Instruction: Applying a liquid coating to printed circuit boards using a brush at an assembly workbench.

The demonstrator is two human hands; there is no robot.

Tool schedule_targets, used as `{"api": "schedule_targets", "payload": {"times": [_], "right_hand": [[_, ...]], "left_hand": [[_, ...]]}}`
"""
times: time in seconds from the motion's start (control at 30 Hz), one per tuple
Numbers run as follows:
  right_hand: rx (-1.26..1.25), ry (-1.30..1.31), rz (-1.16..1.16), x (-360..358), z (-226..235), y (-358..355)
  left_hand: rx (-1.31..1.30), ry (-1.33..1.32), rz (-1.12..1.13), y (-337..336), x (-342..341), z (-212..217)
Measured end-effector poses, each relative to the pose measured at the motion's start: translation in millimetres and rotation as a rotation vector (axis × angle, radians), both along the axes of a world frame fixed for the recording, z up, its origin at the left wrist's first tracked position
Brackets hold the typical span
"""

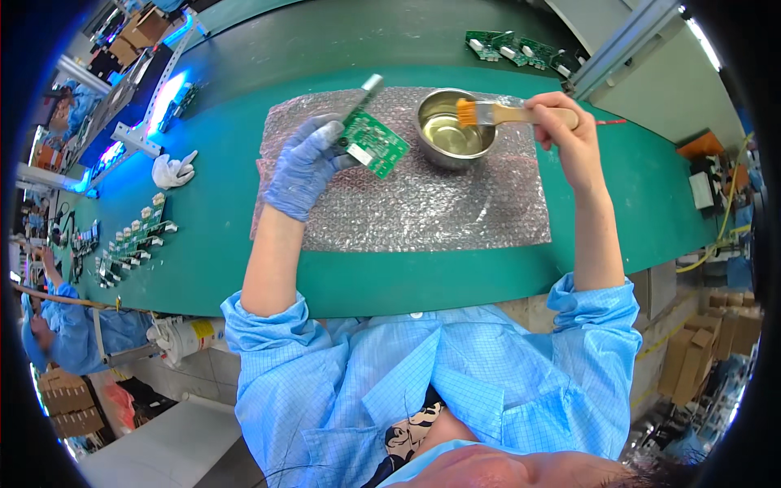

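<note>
Circuit board [376, 145] green; brush bristles [466, 113] orange; glove [299, 175] blue; smock [488, 358] light-blue, checked.

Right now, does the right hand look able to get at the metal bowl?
Probably yes: the right hand is just right of the open-topped metal bowl with nothing visible between them, except the brush it grips, whose bristles overlap the opening.

Both forearms [599, 236] extended forward, gloved left hand [303, 169] pinching, bare right hand [567, 134] curled in a grip
</note>
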State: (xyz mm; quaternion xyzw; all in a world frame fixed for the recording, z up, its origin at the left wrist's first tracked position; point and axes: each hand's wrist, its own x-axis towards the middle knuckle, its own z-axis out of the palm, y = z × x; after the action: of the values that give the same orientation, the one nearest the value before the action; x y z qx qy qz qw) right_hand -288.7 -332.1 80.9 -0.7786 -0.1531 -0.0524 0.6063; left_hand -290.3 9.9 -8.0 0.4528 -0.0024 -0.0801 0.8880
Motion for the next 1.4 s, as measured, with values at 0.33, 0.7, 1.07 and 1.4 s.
{"api": "schedule_targets", "payload": {"times": [0.33,0.7,1.07,1.4], "right_hand": [[-0.101,-0.045,0.492,14.7,-4.4,74.6],[-0.226,-0.031,0.326,4.0,-19.1,88.6],[-0.071,-0.142,0.185,-25.5,-31.4,76.7],[-0.250,-0.273,0.327,-12.4,-39.9,101.7]], "left_hand": [[0.169,0.038,-0.107,3.1,-2.7,2.1],[0.224,-0.008,-0.029,-0.3,-8.5,7.3],[0.270,-0.003,0.021,-8.0,-5.8,5.1],[0.288,-0.004,0.000,-3.3,-8.2,6.0]]}}
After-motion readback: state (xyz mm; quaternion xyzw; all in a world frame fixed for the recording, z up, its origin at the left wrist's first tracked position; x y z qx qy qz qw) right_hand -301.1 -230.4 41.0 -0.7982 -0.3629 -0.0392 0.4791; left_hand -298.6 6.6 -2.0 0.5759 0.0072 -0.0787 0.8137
